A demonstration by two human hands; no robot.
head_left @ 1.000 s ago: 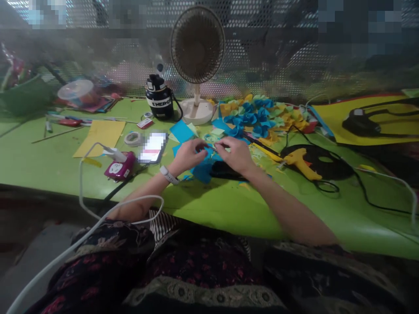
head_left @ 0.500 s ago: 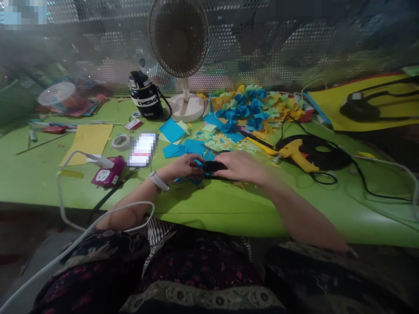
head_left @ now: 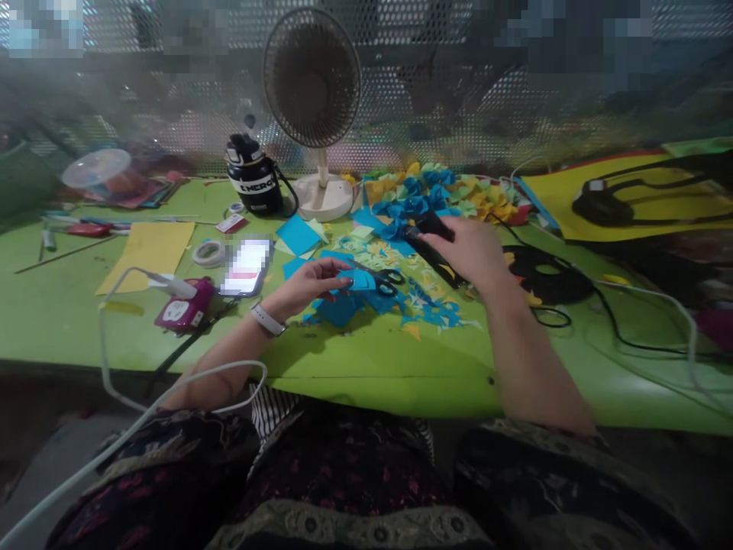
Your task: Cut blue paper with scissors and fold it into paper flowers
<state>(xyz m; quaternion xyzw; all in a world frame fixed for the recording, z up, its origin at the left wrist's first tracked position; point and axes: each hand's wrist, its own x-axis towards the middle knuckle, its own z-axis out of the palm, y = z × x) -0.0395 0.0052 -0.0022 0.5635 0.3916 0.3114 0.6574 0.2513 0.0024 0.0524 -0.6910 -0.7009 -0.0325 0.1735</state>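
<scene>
Shifted far right, the right hand [head_left: 475, 252] is closed on a dark tool [head_left: 427, 226], paper [head_left: 359, 280] is pinched by the left hand [head_left: 309, 284], and many flowers [head_left: 440, 195] are finished.

Green table [head_left: 366, 367] (perforated mesh wall [head_left: 515, 92] behind)

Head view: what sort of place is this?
Probably a paper-craft workbench: a green table strewn with blue paper cuttings, scissors among them, a heap of folded paper flowers behind, and a roll of tape beside a yellow sheet.
</scene>
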